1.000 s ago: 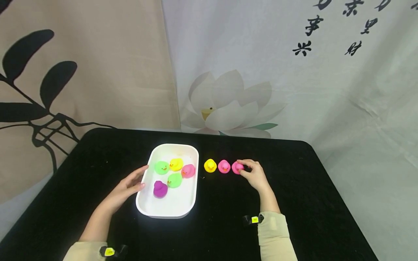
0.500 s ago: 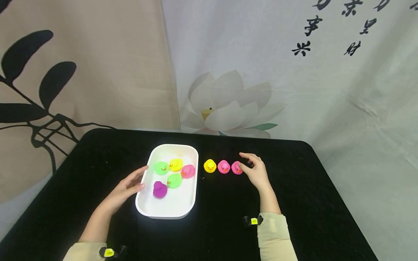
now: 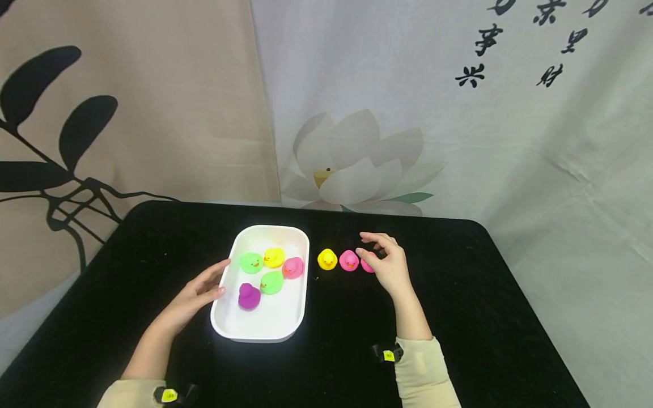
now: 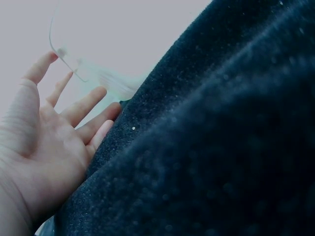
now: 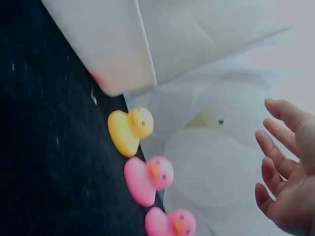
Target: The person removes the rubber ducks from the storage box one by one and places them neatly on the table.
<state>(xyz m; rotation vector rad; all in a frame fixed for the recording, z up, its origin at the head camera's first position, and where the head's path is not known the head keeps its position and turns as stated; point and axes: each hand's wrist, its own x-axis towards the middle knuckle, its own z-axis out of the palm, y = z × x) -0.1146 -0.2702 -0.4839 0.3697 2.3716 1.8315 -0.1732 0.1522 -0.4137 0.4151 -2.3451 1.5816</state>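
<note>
My left hand [image 3: 191, 298] rests against the left rim of a white tray [image 3: 257, 328], its fingers fairly straight. Inside the tray lie a purple rubber duck [image 3: 249, 296], a pink one, a yellow one and two green ones. To the tray's right, a yellow rubber duck [image 3: 327, 259], a pink duck [image 3: 349, 260] and another pink duck [image 5: 172, 223] stand in a row on the black cloth. Above the row's right end hovers my right hand [image 3: 386, 260], empty, fingers apart; in the head view it partly covers the end duck. The right wrist view shows it clear of the ducks.
A black cloth [image 3: 474, 317] covers the table. Behind its far edge hangs a pale curtain [image 3: 510, 147] printed with a lotus, leaves and dark writing. Black camera straps sit on both wrists.
My right hand has let go of the end pink duck, its fingers spreading, and has lifted and moved left. That duck stays in the row. The left hand and tray hold their place.
</note>
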